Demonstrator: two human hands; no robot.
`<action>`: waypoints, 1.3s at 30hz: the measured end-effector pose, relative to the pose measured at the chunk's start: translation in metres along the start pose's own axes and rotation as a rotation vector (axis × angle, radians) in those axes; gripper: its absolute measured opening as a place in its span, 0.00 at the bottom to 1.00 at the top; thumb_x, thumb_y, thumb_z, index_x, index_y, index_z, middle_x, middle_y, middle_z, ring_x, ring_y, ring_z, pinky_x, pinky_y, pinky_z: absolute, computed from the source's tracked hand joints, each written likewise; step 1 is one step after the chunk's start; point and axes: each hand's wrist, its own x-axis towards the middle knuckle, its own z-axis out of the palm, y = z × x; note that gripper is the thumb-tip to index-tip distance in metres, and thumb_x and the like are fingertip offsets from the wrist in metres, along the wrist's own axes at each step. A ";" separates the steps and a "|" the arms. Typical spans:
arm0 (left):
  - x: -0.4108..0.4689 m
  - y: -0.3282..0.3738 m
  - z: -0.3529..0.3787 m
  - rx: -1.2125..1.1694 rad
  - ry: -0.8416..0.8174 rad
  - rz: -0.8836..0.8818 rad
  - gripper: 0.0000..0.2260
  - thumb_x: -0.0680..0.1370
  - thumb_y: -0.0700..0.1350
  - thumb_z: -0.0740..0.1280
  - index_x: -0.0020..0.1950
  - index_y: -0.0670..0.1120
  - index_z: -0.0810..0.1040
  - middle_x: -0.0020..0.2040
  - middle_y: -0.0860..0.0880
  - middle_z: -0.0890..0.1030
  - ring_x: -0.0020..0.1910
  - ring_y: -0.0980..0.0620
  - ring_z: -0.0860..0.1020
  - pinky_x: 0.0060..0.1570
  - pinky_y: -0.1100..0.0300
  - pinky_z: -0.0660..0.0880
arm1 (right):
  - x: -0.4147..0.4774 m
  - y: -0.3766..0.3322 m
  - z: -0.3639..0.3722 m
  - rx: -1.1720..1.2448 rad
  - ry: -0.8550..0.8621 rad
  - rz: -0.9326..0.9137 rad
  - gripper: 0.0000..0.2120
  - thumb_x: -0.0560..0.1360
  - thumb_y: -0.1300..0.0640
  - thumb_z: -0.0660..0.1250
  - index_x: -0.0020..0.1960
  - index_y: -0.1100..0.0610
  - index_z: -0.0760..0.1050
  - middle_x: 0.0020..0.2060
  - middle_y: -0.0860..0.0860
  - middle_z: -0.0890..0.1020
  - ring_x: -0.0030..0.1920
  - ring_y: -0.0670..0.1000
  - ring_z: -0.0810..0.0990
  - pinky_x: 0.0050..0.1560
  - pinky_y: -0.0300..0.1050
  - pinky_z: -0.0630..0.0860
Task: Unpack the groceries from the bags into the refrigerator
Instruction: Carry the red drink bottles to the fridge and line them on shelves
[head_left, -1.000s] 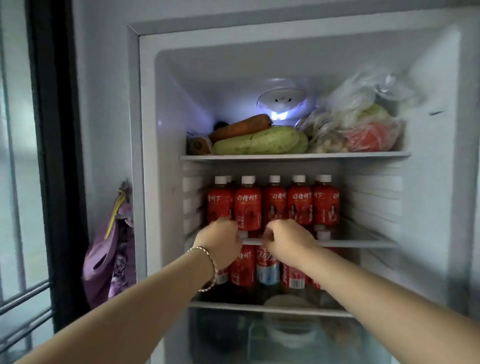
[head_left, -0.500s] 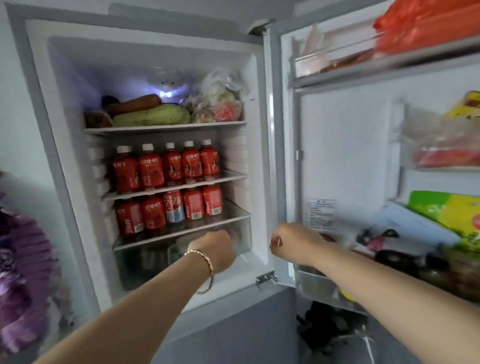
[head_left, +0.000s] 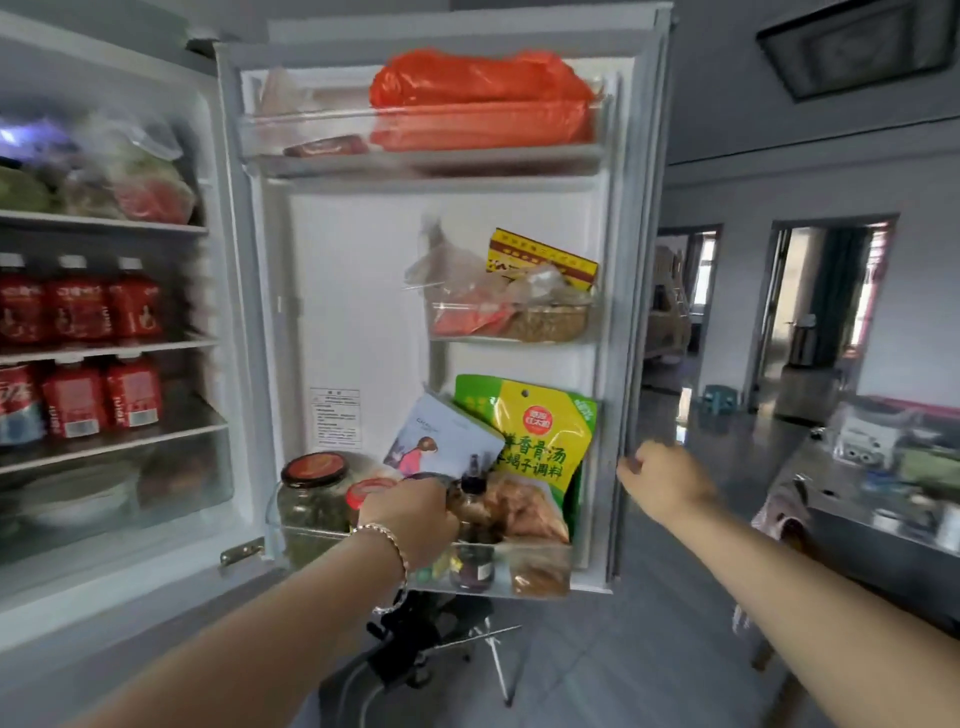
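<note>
Left hand (head_left: 410, 519) in the bottom door bin (head_left: 519, 543), grip curled over a dark-lidded jar (head_left: 427, 478) (mostly hidden). Likely glass: stiff, weighty, breakable, slick if chilled; better taken round the body than by the cap. At the bin's left end, a big jar of greens (head_left: 311, 499) and a red-capped jar (head_left: 370, 491); toward its right end, a dropper bottle (head_left: 472, 488) and seasoning pouches (head_left: 540, 441). Right hand (head_left: 662, 480) beyond the bin's right end, grip closed on the door edge (head_left: 621, 364).

Yellow-green pouch (head_left: 543, 436): "香骨汤", "蝎子调料". Red bottles (head_left: 78, 309): label print blurred, unreadable.
</note>
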 end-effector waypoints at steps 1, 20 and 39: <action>0.002 0.014 0.003 -0.026 -0.003 -0.014 0.09 0.77 0.47 0.58 0.48 0.45 0.76 0.46 0.46 0.78 0.45 0.47 0.77 0.45 0.58 0.73 | 0.011 0.014 0.004 0.013 -0.025 0.027 0.17 0.78 0.47 0.58 0.56 0.59 0.74 0.55 0.59 0.79 0.56 0.60 0.78 0.47 0.45 0.73; -0.070 0.048 0.007 -0.205 0.296 -0.506 0.14 0.76 0.44 0.61 0.30 0.45 0.71 0.29 0.50 0.74 0.28 0.52 0.71 0.27 0.63 0.64 | 0.028 0.045 0.015 0.991 -0.258 -0.003 0.29 0.70 0.62 0.69 0.69 0.58 0.64 0.65 0.55 0.74 0.58 0.53 0.74 0.56 0.43 0.70; -0.195 -0.027 0.005 -0.094 0.457 -0.816 0.09 0.75 0.47 0.62 0.40 0.45 0.78 0.36 0.48 0.82 0.39 0.45 0.79 0.37 0.60 0.71 | -0.104 -0.030 -0.012 0.824 0.629 -1.085 0.14 0.68 0.53 0.64 0.53 0.52 0.71 0.51 0.54 0.65 0.51 0.62 0.71 0.51 0.54 0.75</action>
